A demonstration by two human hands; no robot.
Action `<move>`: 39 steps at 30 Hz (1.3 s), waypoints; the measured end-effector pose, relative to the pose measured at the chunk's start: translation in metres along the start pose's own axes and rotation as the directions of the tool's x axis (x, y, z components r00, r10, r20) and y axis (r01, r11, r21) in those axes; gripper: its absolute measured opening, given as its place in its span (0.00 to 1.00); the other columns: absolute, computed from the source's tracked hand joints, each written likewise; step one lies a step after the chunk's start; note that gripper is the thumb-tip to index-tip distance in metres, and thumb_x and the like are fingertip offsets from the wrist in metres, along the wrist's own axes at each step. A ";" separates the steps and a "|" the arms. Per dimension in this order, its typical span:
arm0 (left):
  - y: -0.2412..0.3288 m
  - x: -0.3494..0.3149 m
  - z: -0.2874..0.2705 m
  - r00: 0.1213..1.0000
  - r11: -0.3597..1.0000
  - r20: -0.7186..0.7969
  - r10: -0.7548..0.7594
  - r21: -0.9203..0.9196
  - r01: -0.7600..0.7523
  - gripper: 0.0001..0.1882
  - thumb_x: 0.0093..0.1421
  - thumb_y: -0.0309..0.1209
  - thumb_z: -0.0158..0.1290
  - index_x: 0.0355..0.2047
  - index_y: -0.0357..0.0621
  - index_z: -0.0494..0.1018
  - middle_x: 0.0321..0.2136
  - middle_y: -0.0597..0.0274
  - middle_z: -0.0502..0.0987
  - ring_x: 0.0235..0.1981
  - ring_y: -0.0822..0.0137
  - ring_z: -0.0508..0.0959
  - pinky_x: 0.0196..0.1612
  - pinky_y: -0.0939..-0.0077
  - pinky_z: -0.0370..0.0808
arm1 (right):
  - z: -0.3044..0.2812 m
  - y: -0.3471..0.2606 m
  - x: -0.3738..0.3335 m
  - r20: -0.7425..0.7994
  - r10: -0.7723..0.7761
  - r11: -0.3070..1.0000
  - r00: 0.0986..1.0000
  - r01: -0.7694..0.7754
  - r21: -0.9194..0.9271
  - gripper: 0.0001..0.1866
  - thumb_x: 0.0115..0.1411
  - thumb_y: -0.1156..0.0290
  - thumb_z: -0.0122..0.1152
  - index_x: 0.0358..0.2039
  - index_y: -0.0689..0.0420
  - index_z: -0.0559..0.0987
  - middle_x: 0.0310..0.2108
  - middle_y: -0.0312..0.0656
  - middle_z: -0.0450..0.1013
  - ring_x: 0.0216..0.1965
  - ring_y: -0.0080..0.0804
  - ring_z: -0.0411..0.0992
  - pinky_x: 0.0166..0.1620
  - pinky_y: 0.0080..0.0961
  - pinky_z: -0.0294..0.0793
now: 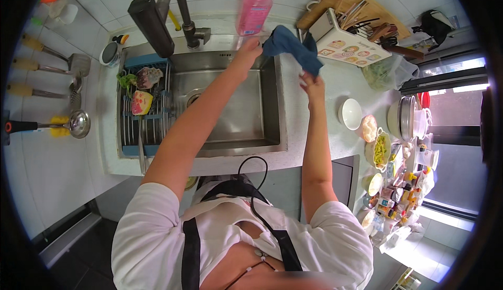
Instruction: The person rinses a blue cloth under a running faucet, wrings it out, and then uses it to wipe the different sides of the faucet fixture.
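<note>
A dark blue cloth is stretched between my two hands above the counter, just past the sink's right rear corner. My left hand reaches over the sink and grips the cloth's left end with closed fingers. At its lower right end, my right hand pinches the cloth; these fingers are slightly blurred. Behind the cloth, to the left, stands a pink pump bottle. Below my left arm lies the steel sink, with a dark faucet at its back edge.
A blue drying rack sits in the sink's left part, holding a pink-and-yellow item. Right of my right hand stand a utensil holder and a white bowl. Food dishes and bottles crowd the right counter. Spatulas and a ladle hang at left.
</note>
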State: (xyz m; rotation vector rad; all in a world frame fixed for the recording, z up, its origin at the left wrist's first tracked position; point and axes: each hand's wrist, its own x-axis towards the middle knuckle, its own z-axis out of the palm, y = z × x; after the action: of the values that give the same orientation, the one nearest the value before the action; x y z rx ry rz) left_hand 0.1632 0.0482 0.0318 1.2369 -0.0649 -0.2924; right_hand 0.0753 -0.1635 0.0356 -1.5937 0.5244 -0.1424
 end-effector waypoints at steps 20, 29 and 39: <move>-0.042 -0.160 -0.119 0.869 0.918 -0.297 -0.396 -0.094 0.386 0.13 0.52 0.27 0.47 0.40 0.41 0.69 0.36 0.62 0.72 0.39 0.70 0.72 0.43 0.77 0.68 | 0.128 0.051 0.095 0.331 -0.573 0.182 0.750 0.510 -0.841 0.21 0.43 0.76 0.51 0.42 0.49 0.71 0.40 0.44 0.65 0.35 0.49 0.67 0.37 0.37 0.70; -0.027 -0.184 -0.133 0.865 0.926 -0.340 -0.370 -0.213 0.313 0.13 0.53 0.27 0.46 0.40 0.41 0.68 0.37 0.60 0.72 0.39 0.68 0.72 0.44 0.76 0.67 | 0.219 0.036 0.062 0.555 -0.545 0.235 0.628 0.750 -0.618 0.20 0.42 0.80 0.50 0.38 0.48 0.74 0.40 0.42 0.67 0.35 0.45 0.67 0.40 0.35 0.69; -0.018 -0.211 -0.164 0.825 0.920 -0.426 -0.372 -0.286 0.268 0.12 0.54 0.28 0.45 0.39 0.43 0.69 0.35 0.63 0.73 0.37 0.70 0.72 0.41 0.79 0.67 | 0.232 0.049 0.107 0.311 -0.470 0.845 0.826 0.523 -0.111 0.15 0.47 0.76 0.54 0.39 0.58 0.73 0.31 0.46 0.73 0.34 0.38 0.72 0.40 0.28 0.68</move>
State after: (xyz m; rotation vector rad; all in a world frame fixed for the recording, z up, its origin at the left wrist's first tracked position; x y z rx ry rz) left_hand -0.0085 0.2476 -0.0160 1.0689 0.5962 -0.2731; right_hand 0.2503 0.0033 -0.0594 -1.8795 -0.1139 -0.2679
